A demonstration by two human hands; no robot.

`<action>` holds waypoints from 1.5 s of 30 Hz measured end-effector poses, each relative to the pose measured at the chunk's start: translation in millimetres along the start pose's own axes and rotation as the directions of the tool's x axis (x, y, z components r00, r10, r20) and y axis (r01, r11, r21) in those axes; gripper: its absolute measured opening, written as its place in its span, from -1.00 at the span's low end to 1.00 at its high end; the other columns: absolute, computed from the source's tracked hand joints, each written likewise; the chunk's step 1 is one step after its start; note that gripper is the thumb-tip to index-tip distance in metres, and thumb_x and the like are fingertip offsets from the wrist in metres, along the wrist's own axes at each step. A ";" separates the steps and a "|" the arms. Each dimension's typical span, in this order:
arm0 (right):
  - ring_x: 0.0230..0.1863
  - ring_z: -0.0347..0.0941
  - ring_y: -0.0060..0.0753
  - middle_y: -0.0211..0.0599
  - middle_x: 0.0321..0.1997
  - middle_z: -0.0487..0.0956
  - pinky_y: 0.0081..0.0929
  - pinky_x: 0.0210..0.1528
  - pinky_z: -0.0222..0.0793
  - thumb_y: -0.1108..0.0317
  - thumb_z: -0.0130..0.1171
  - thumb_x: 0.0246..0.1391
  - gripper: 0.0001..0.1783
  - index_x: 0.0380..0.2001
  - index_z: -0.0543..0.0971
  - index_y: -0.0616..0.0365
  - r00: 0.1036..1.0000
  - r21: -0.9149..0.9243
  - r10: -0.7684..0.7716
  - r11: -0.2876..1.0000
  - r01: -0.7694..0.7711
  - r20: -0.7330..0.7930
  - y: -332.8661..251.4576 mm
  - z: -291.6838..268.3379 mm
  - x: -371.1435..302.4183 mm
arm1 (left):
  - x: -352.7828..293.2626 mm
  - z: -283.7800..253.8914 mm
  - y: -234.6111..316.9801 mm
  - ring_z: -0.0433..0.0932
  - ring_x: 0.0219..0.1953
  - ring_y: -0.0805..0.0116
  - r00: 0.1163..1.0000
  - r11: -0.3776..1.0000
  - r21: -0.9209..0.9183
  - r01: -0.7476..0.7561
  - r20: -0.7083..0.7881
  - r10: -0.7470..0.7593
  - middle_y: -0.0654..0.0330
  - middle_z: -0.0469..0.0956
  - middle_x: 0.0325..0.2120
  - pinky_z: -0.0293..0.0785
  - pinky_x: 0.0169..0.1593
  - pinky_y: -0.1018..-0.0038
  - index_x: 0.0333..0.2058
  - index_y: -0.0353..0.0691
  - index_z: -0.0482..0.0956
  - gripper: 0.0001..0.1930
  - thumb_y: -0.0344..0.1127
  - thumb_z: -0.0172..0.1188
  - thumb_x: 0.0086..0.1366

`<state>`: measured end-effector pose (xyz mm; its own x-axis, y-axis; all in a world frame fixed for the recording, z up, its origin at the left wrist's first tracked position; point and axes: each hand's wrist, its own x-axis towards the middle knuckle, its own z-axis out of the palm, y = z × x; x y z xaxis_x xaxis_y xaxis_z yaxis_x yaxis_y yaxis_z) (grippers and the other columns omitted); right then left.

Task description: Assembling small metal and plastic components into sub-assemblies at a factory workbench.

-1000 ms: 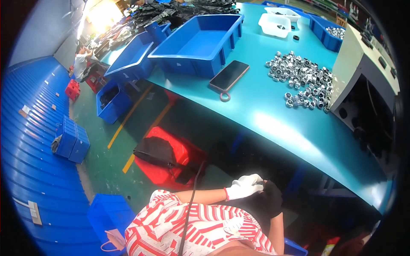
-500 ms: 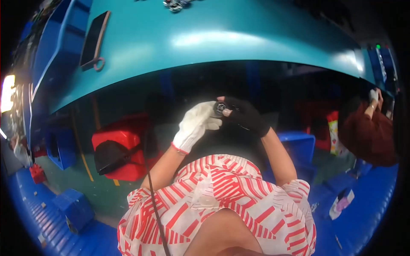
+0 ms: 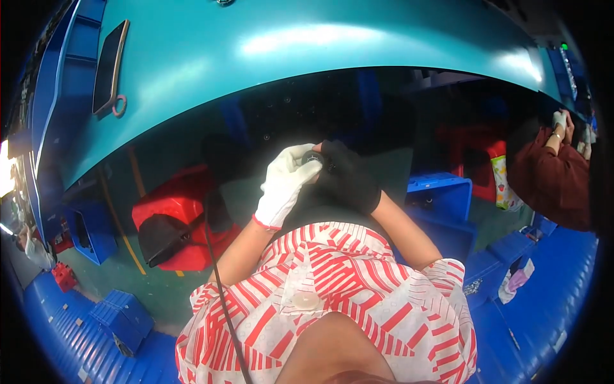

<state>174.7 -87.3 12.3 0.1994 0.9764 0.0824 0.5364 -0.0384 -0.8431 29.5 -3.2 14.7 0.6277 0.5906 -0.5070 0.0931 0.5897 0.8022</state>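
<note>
Above my lap, in front of the table edge, my two hands meet. My left hand (image 3: 281,182), in a white knit glove with a red cuff edge, pinches a small round dark part (image 3: 313,157) with shiny metallic lines on its face. The left thumb lies across its lower edge. My right hand (image 3: 353,178), in a black glove with bare fingertips, is closed on the part's right side. Most of the right fingers blend into the dark background. The kind of part is too small to make out.
A teal table (image 3: 192,83) curves ahead, with a phone-like dark slab (image 3: 110,67) and a pink ring (image 3: 119,105) at its left. A red stool (image 3: 173,211) bearing a black bag (image 3: 163,237) stands left. Blue bins (image 3: 441,185) and a co-worker's brown-clothed arm (image 3: 553,150) are right.
My hands have shifted slightly left with the round part, which has turned partly away. The left thumb now covers its edge. The view has tilted, so the table sits higher.
</note>
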 end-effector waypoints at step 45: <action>-0.23 0.50 -0.18 -0.21 -0.20 0.49 -0.39 -0.26 0.43 0.27 0.37 -0.17 -0.51 -0.12 0.46 0.05 0.984 0.066 -0.105 0.993 0.096 0.145 17.2 -4.7 6.0 | 11.3 -7.9 5.8 0.51 -0.28 0.46 0.988 0.989 0.101 0.108 0.103 -0.118 0.11 0.52 -0.25 0.46 -0.26 0.64 0.05 -0.46 0.32 -0.51 -0.46 0.18 0.14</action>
<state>188.9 -83.0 0.8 0.0207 0.9955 0.0921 0.4981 0.0696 -0.8643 31.0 11.2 11.2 0.6885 0.4571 -0.5630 0.2377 0.5913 0.7707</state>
